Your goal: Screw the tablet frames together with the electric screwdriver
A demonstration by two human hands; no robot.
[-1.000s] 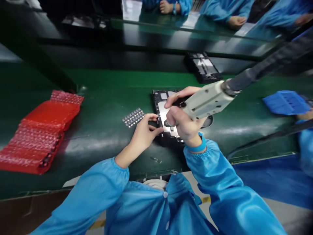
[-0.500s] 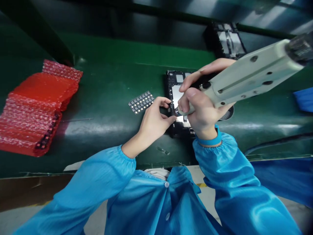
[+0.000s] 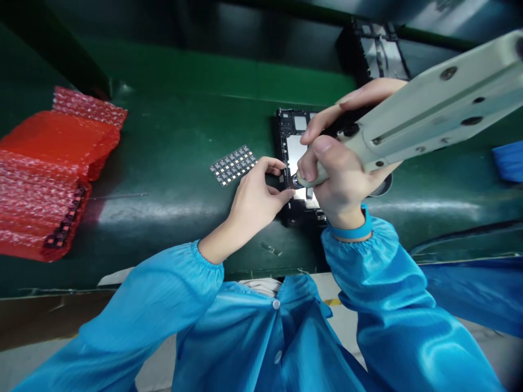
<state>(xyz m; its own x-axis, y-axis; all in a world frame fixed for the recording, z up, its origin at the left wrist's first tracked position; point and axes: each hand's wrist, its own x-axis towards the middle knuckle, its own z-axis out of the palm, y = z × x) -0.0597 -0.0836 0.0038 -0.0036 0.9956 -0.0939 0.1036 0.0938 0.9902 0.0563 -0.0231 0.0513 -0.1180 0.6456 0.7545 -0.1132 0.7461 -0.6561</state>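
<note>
My right hand (image 3: 341,174) is wrapped round the grip of a pale grey electric screwdriver (image 3: 433,114), whose tip points down onto a black device frame (image 3: 291,136) lying on the green belt (image 3: 171,163). My left hand (image 3: 257,193) rests at the frame's left edge, thumb and forefinger curled and pinched against it beside the tip. Whether they hold a small part I cannot make out. A small sheet of grey square pieces (image 3: 233,164) lies just left of my left hand.
Red bubble-wrap bags (image 3: 49,169) are piled at the left of the belt. A second black frame (image 3: 379,51) lies on the belt beyond. A blue object (image 3: 509,160) shows at the right edge. A small clear piece (image 3: 272,250) lies near the belt's front edge.
The view has tilted down and drawn closer, so the workers across the belt have left the picture. The screwdriver tip has come down onto the frame, with my left fingers closing in beside it.
</note>
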